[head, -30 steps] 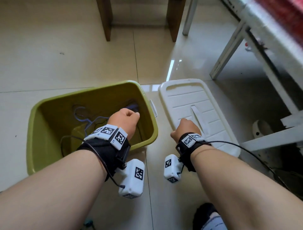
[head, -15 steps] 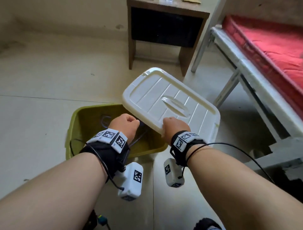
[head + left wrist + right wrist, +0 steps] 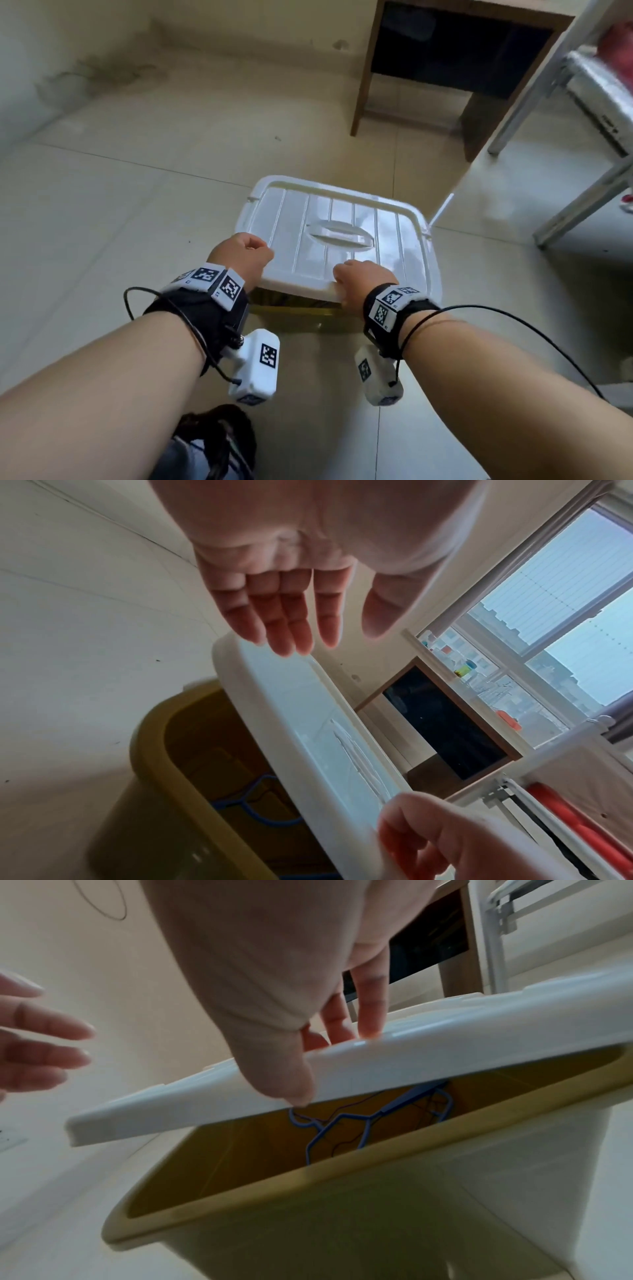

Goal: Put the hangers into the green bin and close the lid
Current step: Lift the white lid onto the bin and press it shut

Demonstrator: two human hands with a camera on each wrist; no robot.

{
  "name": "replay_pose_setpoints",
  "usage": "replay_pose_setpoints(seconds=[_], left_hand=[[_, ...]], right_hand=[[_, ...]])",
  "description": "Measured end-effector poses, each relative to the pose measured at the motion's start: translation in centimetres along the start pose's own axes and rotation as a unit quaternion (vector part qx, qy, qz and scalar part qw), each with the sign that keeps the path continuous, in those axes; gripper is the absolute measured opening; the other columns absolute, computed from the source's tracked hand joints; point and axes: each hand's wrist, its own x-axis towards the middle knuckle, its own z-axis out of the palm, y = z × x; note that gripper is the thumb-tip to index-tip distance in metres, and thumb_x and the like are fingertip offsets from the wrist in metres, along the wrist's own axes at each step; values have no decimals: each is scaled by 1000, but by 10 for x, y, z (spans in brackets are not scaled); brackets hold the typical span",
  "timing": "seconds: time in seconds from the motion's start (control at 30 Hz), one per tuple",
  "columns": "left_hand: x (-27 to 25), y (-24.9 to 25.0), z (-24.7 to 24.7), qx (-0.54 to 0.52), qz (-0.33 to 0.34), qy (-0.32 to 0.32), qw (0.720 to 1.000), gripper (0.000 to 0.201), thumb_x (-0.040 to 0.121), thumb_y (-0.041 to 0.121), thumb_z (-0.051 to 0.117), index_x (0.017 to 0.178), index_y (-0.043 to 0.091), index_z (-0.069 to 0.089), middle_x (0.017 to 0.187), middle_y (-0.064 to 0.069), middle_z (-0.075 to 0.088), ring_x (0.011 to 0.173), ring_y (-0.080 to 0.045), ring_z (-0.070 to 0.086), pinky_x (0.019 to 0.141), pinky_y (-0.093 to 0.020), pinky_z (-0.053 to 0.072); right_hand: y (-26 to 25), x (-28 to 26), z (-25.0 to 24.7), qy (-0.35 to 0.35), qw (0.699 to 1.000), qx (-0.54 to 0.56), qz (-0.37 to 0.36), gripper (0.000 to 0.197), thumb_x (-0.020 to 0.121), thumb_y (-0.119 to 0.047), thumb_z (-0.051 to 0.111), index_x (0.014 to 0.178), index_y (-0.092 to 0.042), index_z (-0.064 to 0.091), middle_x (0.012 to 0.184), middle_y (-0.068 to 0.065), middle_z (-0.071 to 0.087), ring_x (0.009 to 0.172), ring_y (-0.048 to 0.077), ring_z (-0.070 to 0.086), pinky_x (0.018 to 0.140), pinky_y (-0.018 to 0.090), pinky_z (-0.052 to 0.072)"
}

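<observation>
The white lid (image 3: 301,219) lies over the green bin (image 3: 294,310), its near edge raised a little above the rim. My right hand (image 3: 359,277) pinches that near edge, thumb underneath and fingers (image 3: 371,1010) on top. My left hand (image 3: 239,253) is at the lid's near-left corner with fingers (image 3: 284,610) straight; I cannot tell if they touch the lid (image 3: 308,723). Through the gap, blue hangers (image 3: 346,1123) and thin dark wire ones lie inside the bin (image 3: 342,1218).
A wooden table (image 3: 455,51) stands behind the bin, and a metal bed frame (image 3: 599,102) runs along the right. Bare tiled floor (image 3: 120,205) stretches to the left and front. My shoe (image 3: 215,442) is at the bottom edge.
My right hand lifted the lid off the floor at the right and swung it left over the bin, which it now covers. My left hand moved from inside the bin to the lid's corner.
</observation>
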Motion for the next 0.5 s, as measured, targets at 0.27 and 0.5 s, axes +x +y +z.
replay_pose_setpoints(seconds=[0.27,0.5], left_hand=[[13,-7,22,-60,-13,-79,995,18,82,30,57,99,23,60,103,-4,63,103,-25,61,95,-40,51],[23,-10,38,-30,-26,-105,994,15,83,31,58,96,24,60,99,-2,62,107,-26,62,96,-40,50]], right_hand=[[10,13,20,-31,999,-27,-1,17,89,-13,51,105,-15,55,110,5,56,103,28,55,75,33,42],[16,17,36,-35,999,2,14,24,88,-17,52,112,-16,53,111,7,53,105,29,51,85,38,49]])
